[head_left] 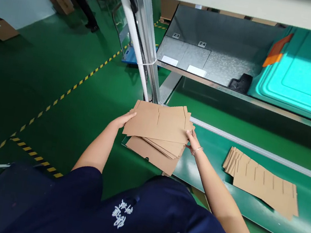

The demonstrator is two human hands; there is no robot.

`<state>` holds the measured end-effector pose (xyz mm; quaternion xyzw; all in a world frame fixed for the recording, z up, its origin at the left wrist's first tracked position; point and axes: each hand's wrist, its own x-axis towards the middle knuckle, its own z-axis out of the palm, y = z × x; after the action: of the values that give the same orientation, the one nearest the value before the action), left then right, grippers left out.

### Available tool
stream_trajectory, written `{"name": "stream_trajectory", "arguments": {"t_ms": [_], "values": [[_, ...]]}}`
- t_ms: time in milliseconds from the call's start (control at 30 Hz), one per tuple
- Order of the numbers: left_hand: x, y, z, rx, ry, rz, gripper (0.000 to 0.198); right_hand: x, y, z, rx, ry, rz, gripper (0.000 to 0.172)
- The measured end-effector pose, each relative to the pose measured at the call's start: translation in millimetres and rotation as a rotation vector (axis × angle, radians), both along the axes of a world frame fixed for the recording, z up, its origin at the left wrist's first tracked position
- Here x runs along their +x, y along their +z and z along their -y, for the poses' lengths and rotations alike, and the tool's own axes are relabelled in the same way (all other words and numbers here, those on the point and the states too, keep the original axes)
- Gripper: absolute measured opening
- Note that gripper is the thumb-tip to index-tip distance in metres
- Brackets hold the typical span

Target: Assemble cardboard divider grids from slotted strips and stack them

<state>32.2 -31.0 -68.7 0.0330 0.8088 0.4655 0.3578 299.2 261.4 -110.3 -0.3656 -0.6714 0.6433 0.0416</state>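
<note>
Yellow-and-black striped floor tape slants across the green floor at left. Next comes the left hand, partly closed on the left end of a loose stack of flat, tan, slit cardboard sheets, its thumb on top and its fingers mostly hidden underneath. To handle these well, I would keep both ends level, press lightly so the slits do not bend, and square the fanned edges by nudging the ends inward. The stack is at the left end of the bench, in front of the torso; its long axis runs left to right between the hands, with short slits pointing away from the body. Under it, a wide tan cardboard board lies skewed, its small notch facing the body. The right hand pinches the stack's right end, thumb above, fingers partly hidden. Farther right, on the long green workbench, lies a fanned pile of tan slotted cardboard strips, well apart from both hands, its long axis slanting nearer toward the right.
</note>
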Motion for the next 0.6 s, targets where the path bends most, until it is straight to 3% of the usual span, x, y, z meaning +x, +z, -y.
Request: {"name": "stream_trajectory", "arguments": {"t_ms": [100,267,333,400,467,500,600], "values": [[17,-8.3,-1,0.078,-0.002,0.045,0.069,-3,-3.4,1,-0.047,0.000,-0.020,0.075],[82,-23.6,9,0.093,0.005,-0.136,0.062,50,-17.9,0,-0.049,0.014,-0.107,0.070],[98,-26.8,12,0.078,0.017,-0.169,0.059,67,-14.7,-12,0.014,0.035,-0.049,0.076],[105,-27.7,18,0.079,0.064,-0.199,0.058,64,1.1,-31,0.187,0.006,0.008,0.083],[113,-28.1,27,0.091,0.230,-0.268,0.058,37,27.9,-50,0.434,0.059,-0.018,0.081],[120,-29.1,33,0.103,0.370,-0.302,0.057,16,42.9,-56,0.562,0.155,-0.062,0.077],[167,-38.8,46,0.183,0.836,-0.164,0.048,-62,77.9,-57,0.861,0.594,-0.132,0.066]]}}
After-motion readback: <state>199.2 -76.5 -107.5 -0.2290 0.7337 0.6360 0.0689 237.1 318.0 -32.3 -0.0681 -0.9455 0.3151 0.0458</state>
